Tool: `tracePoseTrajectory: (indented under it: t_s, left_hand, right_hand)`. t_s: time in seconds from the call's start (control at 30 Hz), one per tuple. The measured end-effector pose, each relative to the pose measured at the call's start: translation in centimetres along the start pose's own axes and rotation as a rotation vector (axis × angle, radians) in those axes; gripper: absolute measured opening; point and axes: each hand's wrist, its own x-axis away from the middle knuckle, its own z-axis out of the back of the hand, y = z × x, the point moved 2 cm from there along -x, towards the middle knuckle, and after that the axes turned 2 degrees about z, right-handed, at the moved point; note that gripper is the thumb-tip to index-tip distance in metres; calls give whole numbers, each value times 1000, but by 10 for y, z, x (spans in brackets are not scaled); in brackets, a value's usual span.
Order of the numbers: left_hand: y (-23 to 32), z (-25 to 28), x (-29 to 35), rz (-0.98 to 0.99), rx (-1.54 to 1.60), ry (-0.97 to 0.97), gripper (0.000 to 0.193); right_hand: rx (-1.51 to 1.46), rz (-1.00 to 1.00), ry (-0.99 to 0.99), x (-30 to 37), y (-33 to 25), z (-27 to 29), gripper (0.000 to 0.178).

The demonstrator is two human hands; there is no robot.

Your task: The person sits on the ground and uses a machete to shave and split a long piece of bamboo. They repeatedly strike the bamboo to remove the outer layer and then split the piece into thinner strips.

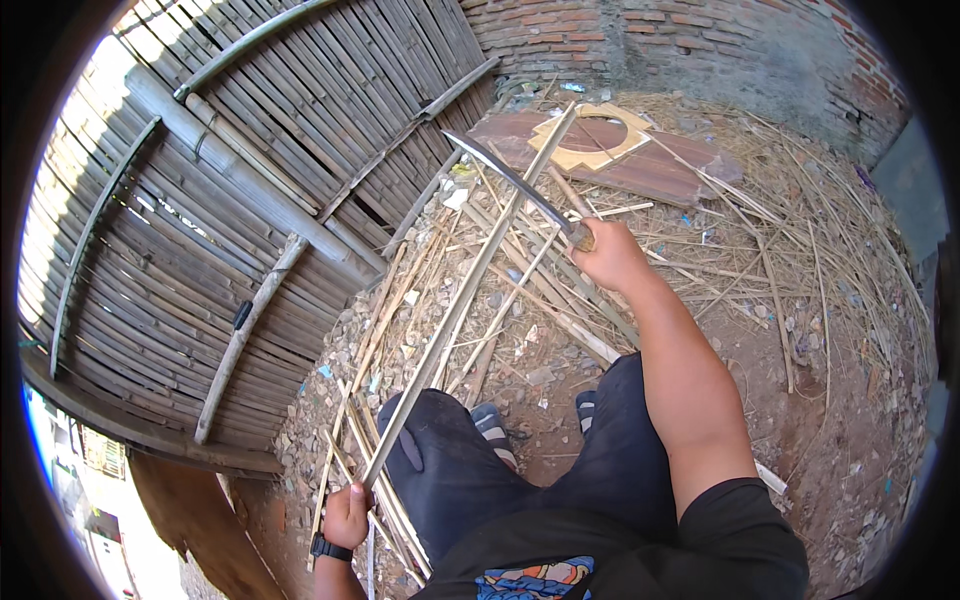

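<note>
My left hand (345, 515), with a black watch at the wrist, grips the lower end of a long bamboo strip (462, 308). The strip slants up and away to the right, past my left knee. My right hand (610, 258) is closed round the handle of a machete (482, 153) with a slightly curved blade. The blade points far left and crosses the strip near its upper part; whether they touch I cannot tell.
Loose bamboo strips (400, 535) lie by my left leg, and bamboo pieces (590, 340) lie ahead. Beyond sit a brown board (680, 170) and a yellowish frame with a round hole (565, 160). A bamboo wall (290, 110) stands left, a brick wall (700, 50) at the back.
</note>
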Motion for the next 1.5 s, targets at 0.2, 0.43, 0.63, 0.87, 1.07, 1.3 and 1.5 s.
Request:
tracePoseTrajectory:
  t_s: [0.2,0.43,0.63,0.87,1.07,1.3,1.5]
  left_hand:
    - [13,-9,-15,-68,-103,61,54]
    - [29,5,-6,-163,-444,349,42]
    - [15,0,1,-175,-528,445,42]
    - [-5,21,11,-176,-496,403,41]
    - [-9,11,4,-126,-372,276,42]
    - [5,25,10,-119,-405,265,49]
    - [-15,7,17,-53,-389,186,47]
  right_hand:
    - [322,514,-343,36,-50,-35,25]
    - [65,123,-122,4,1,-14,24]
    - [275,445,-366,23,-31,-37,20]
    - [-82,-60,-11,-4,28,-11,25]
    - [251,426,-401,34,-50,-44,22]
    - [-78,-72,-87,-6,20,-31,23]
    - [175,200,-283,11,-4,-45,28]
